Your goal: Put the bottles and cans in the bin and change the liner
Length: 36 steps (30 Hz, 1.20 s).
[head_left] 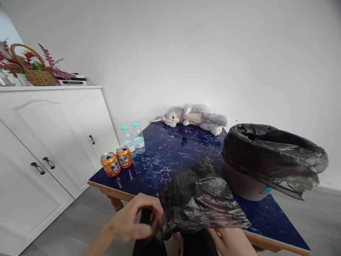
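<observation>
A crumpled black plastic bag (205, 199) is spread above the table's front edge, between my two hands. My left hand (135, 217) is at its left end, with thumb and fingers curled round on the gathered plastic; motion blurs the fingertips. My right hand (230, 240) reaches up from below at the bag's lower right edge. The plastic covers its fingers, and a pinkish tint shows through the film there. Just right of the bag stands a brownish bin (246, 181), lined with another black bag (269, 149) whose rim hangs over the side.
On the dark blue marbled table (165, 153), two orange cans (110, 165) and two clear bottles with teal caps (138, 138) stand at the left. A grey plush rabbit (195, 115) lies along the wall. White cabinets (53, 131) carry a flower basket (39, 76).
</observation>
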Each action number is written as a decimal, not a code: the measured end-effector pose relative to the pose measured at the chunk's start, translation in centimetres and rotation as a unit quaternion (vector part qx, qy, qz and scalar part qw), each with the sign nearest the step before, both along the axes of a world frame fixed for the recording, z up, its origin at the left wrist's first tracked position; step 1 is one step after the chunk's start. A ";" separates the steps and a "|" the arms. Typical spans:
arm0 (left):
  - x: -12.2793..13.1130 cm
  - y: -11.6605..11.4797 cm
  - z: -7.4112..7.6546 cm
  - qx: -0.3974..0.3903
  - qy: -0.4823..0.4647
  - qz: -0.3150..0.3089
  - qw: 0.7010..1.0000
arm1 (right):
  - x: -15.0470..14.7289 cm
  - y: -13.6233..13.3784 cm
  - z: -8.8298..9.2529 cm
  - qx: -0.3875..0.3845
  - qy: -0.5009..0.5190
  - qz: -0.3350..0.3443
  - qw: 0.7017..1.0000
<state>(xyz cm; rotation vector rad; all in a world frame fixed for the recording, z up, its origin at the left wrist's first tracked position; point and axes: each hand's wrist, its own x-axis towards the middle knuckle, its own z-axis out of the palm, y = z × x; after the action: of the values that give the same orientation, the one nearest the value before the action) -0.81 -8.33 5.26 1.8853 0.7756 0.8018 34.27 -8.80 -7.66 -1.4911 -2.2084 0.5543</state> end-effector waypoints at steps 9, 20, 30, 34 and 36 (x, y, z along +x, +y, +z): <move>6.8 11.2 -0.6 0.147 0.160 -0.001 0.976 | -0.4 0.2 2.0 0.092 -0.053 -0.029 0.994; 3.6 12.3 -7.1 0.260 0.437 0.078 0.858 | 0.7 3.3 4.8 0.192 -0.091 -0.007 0.977; -0.6 13.4 -5.1 0.339 0.440 0.284 0.781 | -1.1 1.2 8.7 0.251 0.003 -0.109 0.962; 0.9 14.0 -4.3 0.340 0.381 0.194 0.838 | -5.6 -0.1 10.7 0.210 0.032 0.033 0.977; 1.3 14.7 -4.9 0.307 0.404 0.121 0.853 | -7.1 0.2 10.9 0.167 0.004 0.106 0.980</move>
<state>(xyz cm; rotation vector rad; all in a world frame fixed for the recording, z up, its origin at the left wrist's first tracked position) 0.49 6.40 0.40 2.8044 1.4123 0.3800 27.19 -8.57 3.20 -1.0891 -2.3313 0.2336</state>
